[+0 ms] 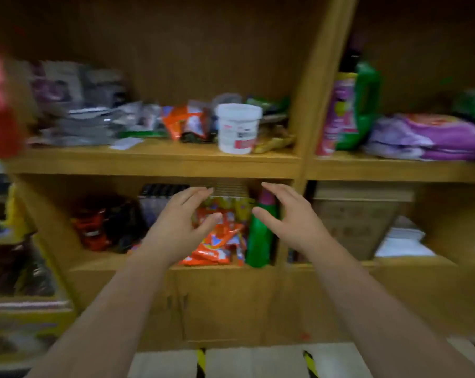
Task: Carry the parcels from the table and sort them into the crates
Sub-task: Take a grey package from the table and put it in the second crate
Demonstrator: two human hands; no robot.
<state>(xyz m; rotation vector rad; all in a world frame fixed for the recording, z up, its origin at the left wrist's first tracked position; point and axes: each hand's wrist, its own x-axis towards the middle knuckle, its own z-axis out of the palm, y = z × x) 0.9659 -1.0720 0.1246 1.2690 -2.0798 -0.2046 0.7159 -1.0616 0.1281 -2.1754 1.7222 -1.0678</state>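
both bare hands are stretched out in front of a yellowish wooden shelf unit (pixel 160 162), grasping nothing. the left hand (pixel 176 225) and the right hand (pixel 291 216) face each other with fingers spread and loosely bent, palms inward, held before the lower compartment. between them on that lower shelf lies a heap of crinkled orange foil packets (pixel 220 241), glossy and creased, and just right of it stands an upright green plastic bottle with a pink cap (pixel 261 233). further left in the same compartment sit dark red and black pouches (pixel 105 222), too blurred to read. on the upper shelf a white round plastic tub with a lid (pixel 239 128) stands beside more orange packets and flat grey sachets (pixel 78 126). in the right-hand bay are a soft purple plastic pack (pixel 433 137) lying flat and, below it, a brown cardboard box (pixel 359 214). no parcel or crate can be made out with certainty. pale floor tiles with black-and-yellow striped tape (pixel 201 361) show at the bottom edge.
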